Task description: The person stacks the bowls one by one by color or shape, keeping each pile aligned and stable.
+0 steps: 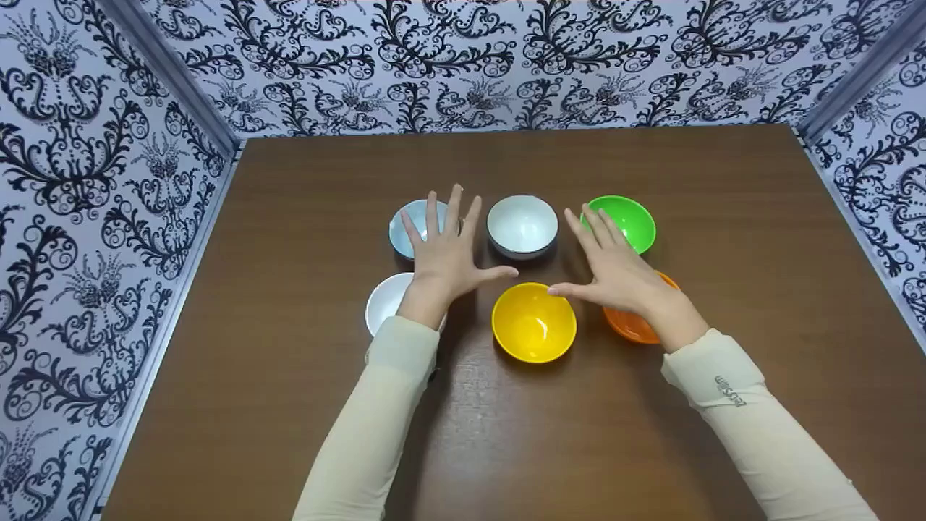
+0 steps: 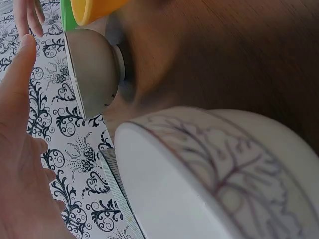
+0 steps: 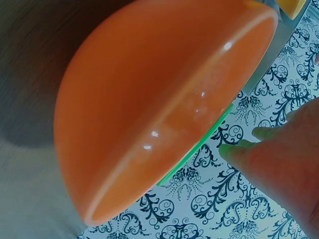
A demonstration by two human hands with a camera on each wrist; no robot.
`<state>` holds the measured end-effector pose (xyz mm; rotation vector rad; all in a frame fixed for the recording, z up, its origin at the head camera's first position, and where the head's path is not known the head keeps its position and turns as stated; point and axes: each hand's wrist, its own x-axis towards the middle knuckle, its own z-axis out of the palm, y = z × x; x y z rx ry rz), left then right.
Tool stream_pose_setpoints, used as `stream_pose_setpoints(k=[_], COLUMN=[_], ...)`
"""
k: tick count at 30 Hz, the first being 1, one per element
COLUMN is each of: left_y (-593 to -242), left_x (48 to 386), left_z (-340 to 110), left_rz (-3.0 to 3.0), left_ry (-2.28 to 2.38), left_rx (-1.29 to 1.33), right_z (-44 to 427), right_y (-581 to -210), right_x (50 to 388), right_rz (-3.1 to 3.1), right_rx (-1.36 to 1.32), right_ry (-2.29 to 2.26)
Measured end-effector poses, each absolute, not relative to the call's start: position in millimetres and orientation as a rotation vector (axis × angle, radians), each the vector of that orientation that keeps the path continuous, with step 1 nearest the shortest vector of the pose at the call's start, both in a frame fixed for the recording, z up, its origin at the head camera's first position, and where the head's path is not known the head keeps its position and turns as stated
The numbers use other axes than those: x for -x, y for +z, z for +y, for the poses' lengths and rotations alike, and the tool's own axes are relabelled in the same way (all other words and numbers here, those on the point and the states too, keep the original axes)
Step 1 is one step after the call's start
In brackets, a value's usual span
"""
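My left hand spreads its fingers above the light blue bowl and the white bowl, holding nothing. In the left wrist view the white bowl shows a branching pattern on its outside. My right hand, fingers extended, hovers over the orange bowl and the near edge of the green bowl. The orange bowl fills much of the right wrist view. Between the hands sit a yellow bowl in front and a pale bowl behind.
The bowls stand in two rows on a brown wooden table. Black-and-white patterned panels rise behind the table and at both sides. Both forearms, in cream sleeves, reach in from the near edge.
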<state>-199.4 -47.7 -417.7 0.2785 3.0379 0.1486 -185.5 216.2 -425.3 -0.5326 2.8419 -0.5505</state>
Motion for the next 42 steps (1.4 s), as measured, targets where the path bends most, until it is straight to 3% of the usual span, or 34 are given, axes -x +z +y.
stream_pose_setpoints(k=[42], left_y=[-422], left_x=[200], left_z=[-50], left_rz=[3.035], left_ry=[0.179], left_rx=[-0.273], right_z=[207], right_y=[-428], right_x=[154], right_rz=[2.781], right_rx=[0.609], right_ry=[-0.651])
